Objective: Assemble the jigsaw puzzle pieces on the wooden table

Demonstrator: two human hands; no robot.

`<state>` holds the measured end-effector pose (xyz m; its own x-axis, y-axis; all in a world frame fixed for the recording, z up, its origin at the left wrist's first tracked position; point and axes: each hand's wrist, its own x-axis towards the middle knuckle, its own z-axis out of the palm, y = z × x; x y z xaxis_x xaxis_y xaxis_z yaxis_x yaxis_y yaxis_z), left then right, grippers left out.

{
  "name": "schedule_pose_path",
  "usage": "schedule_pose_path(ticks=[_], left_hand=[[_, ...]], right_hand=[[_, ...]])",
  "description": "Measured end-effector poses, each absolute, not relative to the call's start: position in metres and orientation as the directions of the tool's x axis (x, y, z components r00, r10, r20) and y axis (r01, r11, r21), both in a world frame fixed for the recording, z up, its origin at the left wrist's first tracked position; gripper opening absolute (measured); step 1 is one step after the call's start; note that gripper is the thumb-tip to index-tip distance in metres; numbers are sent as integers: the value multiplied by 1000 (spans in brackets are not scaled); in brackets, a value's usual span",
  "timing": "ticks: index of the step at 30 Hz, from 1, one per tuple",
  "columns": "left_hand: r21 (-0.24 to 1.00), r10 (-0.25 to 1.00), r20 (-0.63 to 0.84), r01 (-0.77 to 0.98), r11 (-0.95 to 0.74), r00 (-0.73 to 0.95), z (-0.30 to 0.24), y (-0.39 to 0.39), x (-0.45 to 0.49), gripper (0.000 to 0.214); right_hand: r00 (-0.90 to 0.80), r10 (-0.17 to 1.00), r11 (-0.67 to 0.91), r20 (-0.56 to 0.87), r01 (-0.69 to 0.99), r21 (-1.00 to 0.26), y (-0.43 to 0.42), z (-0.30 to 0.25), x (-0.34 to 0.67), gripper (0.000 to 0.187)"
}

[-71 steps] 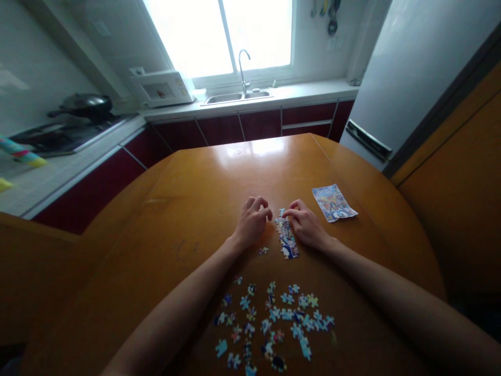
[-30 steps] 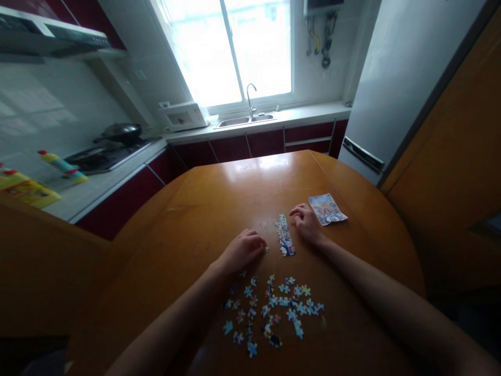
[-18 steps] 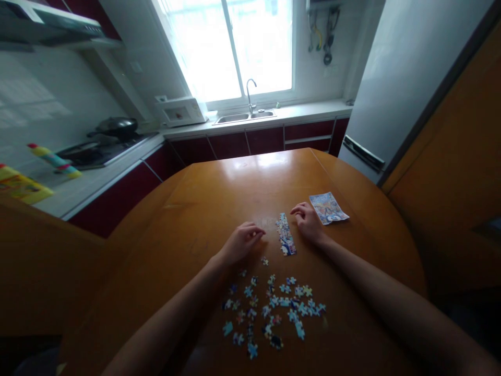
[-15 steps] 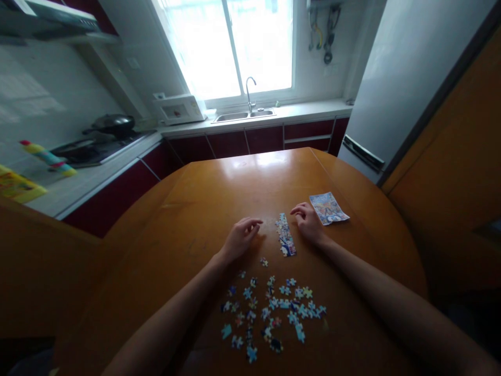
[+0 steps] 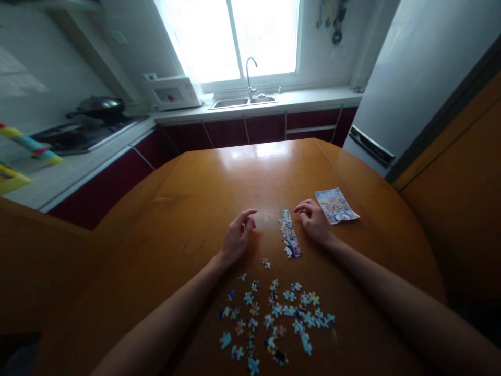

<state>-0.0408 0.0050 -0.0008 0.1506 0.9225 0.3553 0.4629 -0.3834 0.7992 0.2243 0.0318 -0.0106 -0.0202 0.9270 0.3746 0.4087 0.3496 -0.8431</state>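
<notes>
A narrow strip of joined puzzle pieces lies on the round wooden table, between my two hands. My left hand rests to the left of the strip with its index finger stretched out and the other fingers loosely bent, holding nothing. A single loose piece lies just below and to the right of it. My right hand rests to the right of the strip, fingers curled with the tips on the table by the strip's top end. Several scattered loose pieces lie nearer to me.
A small printed picture card lies right of my right hand. Behind the table run a counter with a sink, a white microwave and a wok on the stove. A grey fridge stands at the right.
My left hand drew back from the strip, reached down to the single loose piece, then lifted away and opened its index finger. My right hand moved off the strip's top. The view tilted.
</notes>
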Motion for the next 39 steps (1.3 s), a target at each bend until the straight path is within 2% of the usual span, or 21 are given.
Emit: schedule_pose_path(ticks=[21, 25, 30, 36, 39], left_hand=[[803, 917, 372, 444, -397, 147, -1, 4, -40, 29], [796, 919, 365, 462, -392, 150, 0, 4, -40, 28], [791, 919, 363, 471, -391, 153, 0, 4, -39, 27], [788, 920, 358, 478, -389, 159, -1, 5, -40, 26], [780, 922, 353, 495, -383, 158, -1, 5, -40, 26]], right_hand=[[-1, 915, 371, 403, 396, -840, 30, -10, 229, 22], [-72, 908, 407, 412, 383, -829, 22, 6, 233, 19], [-254, 871, 491, 421, 402, -773, 5, 36, 244, 15], [-284, 847, 531, 450, 402, -746, -10, 60, 252, 14], [-350, 826, 558, 441, 402, -726, -17, 69, 253, 13]])
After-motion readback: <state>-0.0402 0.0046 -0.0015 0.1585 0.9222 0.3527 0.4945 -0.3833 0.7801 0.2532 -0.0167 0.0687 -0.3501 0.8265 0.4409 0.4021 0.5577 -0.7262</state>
